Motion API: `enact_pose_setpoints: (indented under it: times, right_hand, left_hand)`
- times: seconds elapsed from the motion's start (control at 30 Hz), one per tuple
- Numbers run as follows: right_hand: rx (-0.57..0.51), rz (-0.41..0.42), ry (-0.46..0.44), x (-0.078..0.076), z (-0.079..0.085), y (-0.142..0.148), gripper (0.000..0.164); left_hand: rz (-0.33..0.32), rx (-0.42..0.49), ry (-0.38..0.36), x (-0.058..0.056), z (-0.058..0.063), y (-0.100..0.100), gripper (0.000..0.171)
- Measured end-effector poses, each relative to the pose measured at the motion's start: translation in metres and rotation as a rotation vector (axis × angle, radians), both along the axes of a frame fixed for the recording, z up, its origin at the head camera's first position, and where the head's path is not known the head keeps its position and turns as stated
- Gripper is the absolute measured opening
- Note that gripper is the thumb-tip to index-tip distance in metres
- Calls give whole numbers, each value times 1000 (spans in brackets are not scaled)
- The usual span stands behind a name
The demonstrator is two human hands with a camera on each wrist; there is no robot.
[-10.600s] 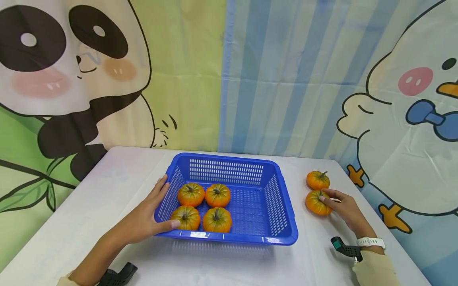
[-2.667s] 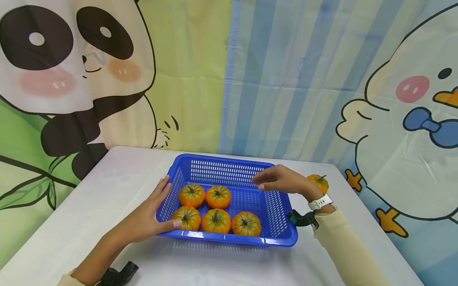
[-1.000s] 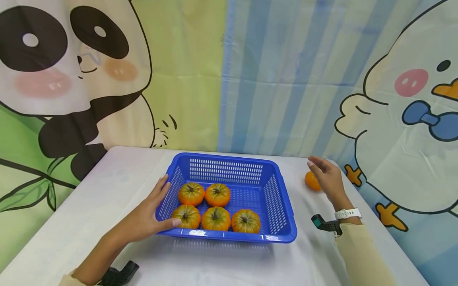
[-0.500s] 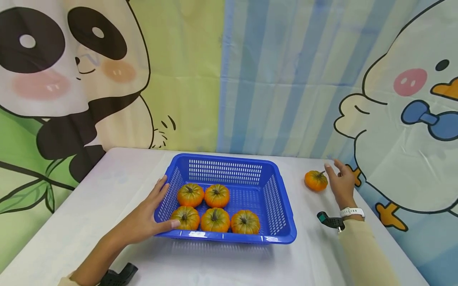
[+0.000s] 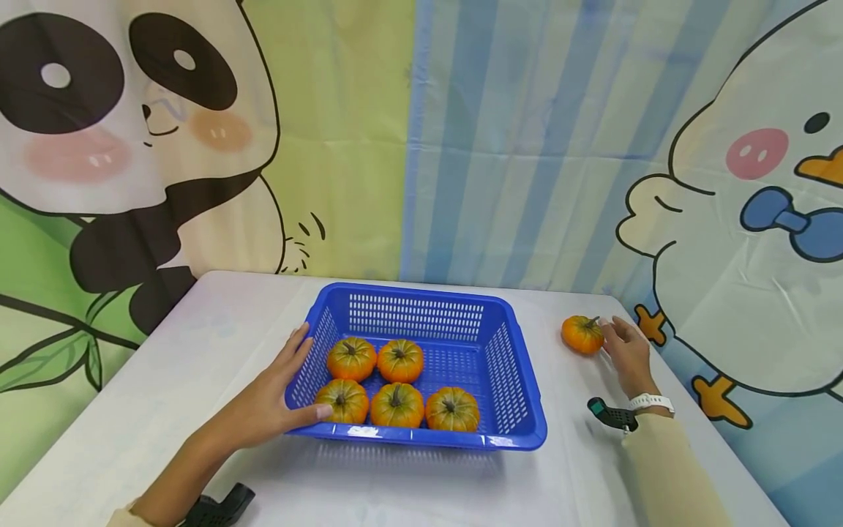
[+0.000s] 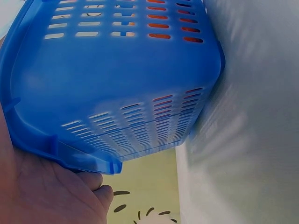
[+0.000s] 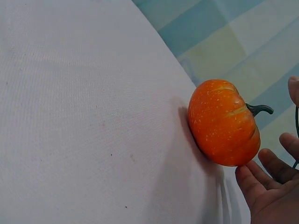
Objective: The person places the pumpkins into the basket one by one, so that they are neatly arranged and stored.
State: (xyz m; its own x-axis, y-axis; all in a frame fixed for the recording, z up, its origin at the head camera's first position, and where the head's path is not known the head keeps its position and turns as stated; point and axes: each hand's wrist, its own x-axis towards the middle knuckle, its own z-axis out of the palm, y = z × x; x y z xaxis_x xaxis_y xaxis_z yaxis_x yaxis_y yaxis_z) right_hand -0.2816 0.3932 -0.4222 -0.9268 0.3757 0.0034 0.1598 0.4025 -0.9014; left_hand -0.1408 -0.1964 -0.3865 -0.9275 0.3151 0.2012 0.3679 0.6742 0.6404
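Observation:
My left hand point(image 5: 266, 399) holds the blue plastic basket point(image 5: 421, 437) at its near left corner, thumb over the front rim and fingers along the left rim. In the left wrist view this hand point(image 6: 56, 193) lies against the rim, its fingertips partly hidden. A small orange pumpkin point(image 5: 582, 335) with a green stem sits on the table, right of the basket. Beside it, my right hand point(image 5: 628, 356) has its fingers loosely spread. The right wrist view shows a fingertip right at the lower side of the pumpkin point(image 7: 224, 123), with the hand point(image 7: 275, 191) not wrapped round it.
Several pumpkins point(image 5: 397, 405) sit in the left and front parts of the basket. A white cloth covers the table point(image 5: 230, 329), whose right edge passes close to my right hand. Behind it hangs a cartoon curtain point(image 5: 514, 146).
A pumpkin from the right side now sits in the basket's front row. My right hand went back from over the basket, past the last table pumpkin, then lowered beside it. The left hand stayed put.

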Motion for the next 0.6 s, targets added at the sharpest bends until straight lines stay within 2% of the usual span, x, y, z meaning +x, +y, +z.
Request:
enact_pose_setpoints:
  times: [0.27, 0.6]
  right_hand:
    - [-76, 39, -87, -9, -9, -3, 95]
    - [-30, -1, -132, -17, -10, -9, 93]
  left_hand:
    - [1, -3, 2, -1, 0, 0, 103]
    - [5, 4, -2, 0, -2, 0, 103]
